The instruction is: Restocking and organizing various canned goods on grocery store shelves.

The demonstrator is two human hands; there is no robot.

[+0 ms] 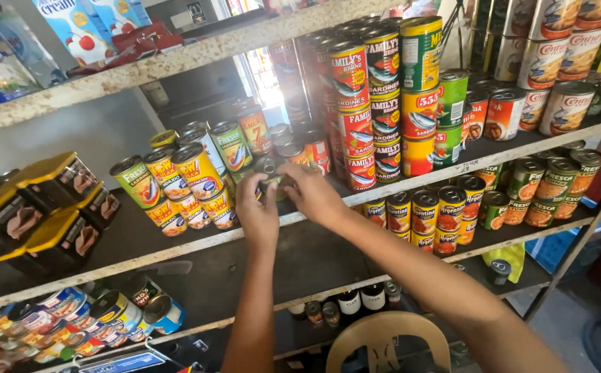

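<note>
A tan chair back (382, 337) sits at the bottom middle of the frame, closest to us. Just above it two bare arms reach up to a long shelf (176, 250) that runs across the middle. The left hand (258, 215) and the right hand (312, 193) meet at the shelf's front edge. Both are curled around one small dark can (271, 185), so each grip is closed on it, fingers wrapped tight. The can is mostly hidden by the fingers. It sits near the middle of the frame, just in front of more cans.

To the left stand yellow and green cans (176, 181) in two layers, labels facing out so they are easy to see. Farther left are dark boxes with yellow lids (52, 207), stacked up. To the right, red cans (356, 117) are piled high in tall stacks, which saves room. Lower right holds green and yellow cans (452, 214) in neat rows.
</note>
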